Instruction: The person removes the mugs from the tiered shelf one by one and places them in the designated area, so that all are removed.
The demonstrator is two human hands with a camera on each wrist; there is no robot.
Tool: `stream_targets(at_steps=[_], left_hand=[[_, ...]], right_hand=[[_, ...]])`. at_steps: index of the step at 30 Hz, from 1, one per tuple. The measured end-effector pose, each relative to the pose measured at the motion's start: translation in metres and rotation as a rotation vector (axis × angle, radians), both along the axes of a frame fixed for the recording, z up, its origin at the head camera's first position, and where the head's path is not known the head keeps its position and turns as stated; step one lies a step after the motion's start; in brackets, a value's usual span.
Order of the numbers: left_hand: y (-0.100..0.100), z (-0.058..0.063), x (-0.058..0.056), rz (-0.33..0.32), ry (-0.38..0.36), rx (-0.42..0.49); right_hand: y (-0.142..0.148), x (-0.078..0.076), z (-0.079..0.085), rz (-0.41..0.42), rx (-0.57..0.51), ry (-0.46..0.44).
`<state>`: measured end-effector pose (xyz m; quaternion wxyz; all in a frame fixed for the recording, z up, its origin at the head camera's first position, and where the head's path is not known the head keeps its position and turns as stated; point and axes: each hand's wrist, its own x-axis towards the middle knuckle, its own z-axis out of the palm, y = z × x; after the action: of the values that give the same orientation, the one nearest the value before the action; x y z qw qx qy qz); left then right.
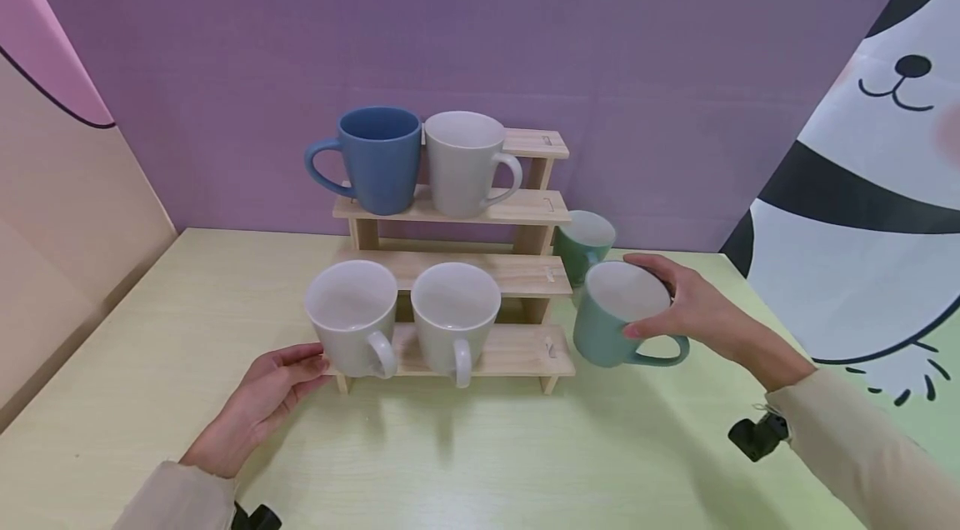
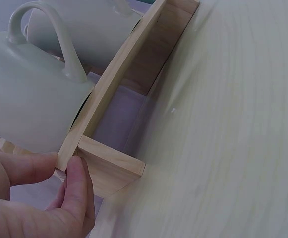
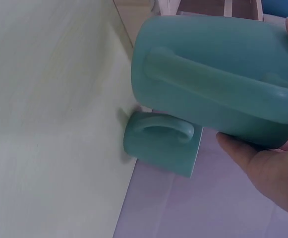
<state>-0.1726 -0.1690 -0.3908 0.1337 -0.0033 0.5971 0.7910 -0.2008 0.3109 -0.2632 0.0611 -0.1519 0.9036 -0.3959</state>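
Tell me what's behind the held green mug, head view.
A second green mug stands on the table; the held mug covers its lower right, which can't be seen.

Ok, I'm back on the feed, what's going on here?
A person has both hands busy. The right hand holds a green mug, apparently raised off the table, right of the four-tier wooden rack. The left hand pinches the left end of the lowest shelf, where two white mugs stand. A blue mug and another white mug stand higher up. Another green mug is on the table.
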Motion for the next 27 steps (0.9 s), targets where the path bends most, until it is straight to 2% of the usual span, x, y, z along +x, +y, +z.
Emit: stream_targets(at_steps=[12, 27], left_hand=[[0.0, 0.001, 0.001, 0.003, 0.002, 0.017], [0.003, 0.0, 0.0, 0.026, -0.019, -0.03]], right_hand=[[0.02, -0.01, -0.006, -0.059, 0.07, 0.031], [0.041, -0.025, -0.015, -0.128, 0.089, 0.049]])
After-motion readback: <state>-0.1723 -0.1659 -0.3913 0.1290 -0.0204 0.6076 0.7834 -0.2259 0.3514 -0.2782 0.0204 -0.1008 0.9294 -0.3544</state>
